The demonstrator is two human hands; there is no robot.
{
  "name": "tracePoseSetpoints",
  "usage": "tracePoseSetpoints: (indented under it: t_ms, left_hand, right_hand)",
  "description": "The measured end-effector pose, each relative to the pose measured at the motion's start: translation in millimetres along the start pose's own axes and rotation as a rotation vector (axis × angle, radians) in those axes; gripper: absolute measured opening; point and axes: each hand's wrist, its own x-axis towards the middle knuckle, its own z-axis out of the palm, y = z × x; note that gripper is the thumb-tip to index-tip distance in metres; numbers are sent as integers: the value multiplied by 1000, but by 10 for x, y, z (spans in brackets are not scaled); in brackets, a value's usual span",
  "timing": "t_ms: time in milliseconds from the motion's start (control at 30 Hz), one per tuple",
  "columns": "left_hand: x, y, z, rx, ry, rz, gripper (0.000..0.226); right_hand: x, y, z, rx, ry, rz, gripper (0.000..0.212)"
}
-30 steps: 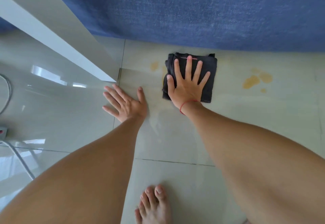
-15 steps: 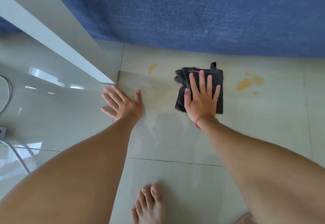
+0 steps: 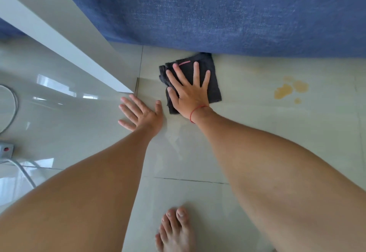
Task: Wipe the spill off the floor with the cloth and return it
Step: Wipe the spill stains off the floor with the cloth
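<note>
A folded dark grey cloth (image 3: 213,79) lies flat on the pale floor tiles, close under the blue fabric edge. My right hand (image 3: 190,91) presses down on the cloth with its fingers spread, a red string around the wrist. My left hand (image 3: 141,114) rests flat on the floor just left of the cloth, fingers apart, holding nothing. A yellowish spill (image 3: 290,90) of a few small patches sits on the tile to the right of the cloth, apart from it.
A blue fabric surface (image 3: 217,10) spans the top. A white panel (image 3: 59,40) slants in from the upper left. A grey power strip (image 3: 6,150) with white cables lies at the left edge. My bare foot (image 3: 176,230) stands at the bottom.
My right hand slid the cloth right, then back to the left and up towards the blue fabric; the small stain at the upper left is now covered. My left hand stayed planted.
</note>
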Motion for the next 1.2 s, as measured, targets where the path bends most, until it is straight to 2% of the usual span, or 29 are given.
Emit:
tracePoseSetpoints:
  t_ms: [133, 233, 467, 667, 867, 1067, 1133, 1200]
  left_hand:
    - [-28, 31, -27, 7, -24, 1, 80]
    - [-40, 15, -43, 11, -28, 9, 80]
    - [-32, 4, -30, -21, -7, 9, 80]
    - [-21, -5, -46, -19, -24, 5, 77]
    - [-16, 6, -60, -8, -56, 3, 74]
    - [-27, -5, -89, -4, -86, 15, 74]
    - [-20, -17, -86, -2, -79, 15, 74]
    - [-33, -28, -61, -44, -47, 27, 74]
  right_hand:
    - [-368, 101, 50, -26, -5, -115, 54]
    - [-664, 290, 83, -34, -5, -91, 53]
    - [-747, 838, -10, -36, 11, 180, 56]
    - [-323, 471, 5, 38, 46, 334, 53]
    - [-130, -34, 40, 32, -2, 121, 53]
    - [-690, 195, 104, -34, 0, -184, 51]
    - [-840, 438, 122, -75, 1, -205, 51]
    - [-902, 652, 92, -82, 23, -146, 51]
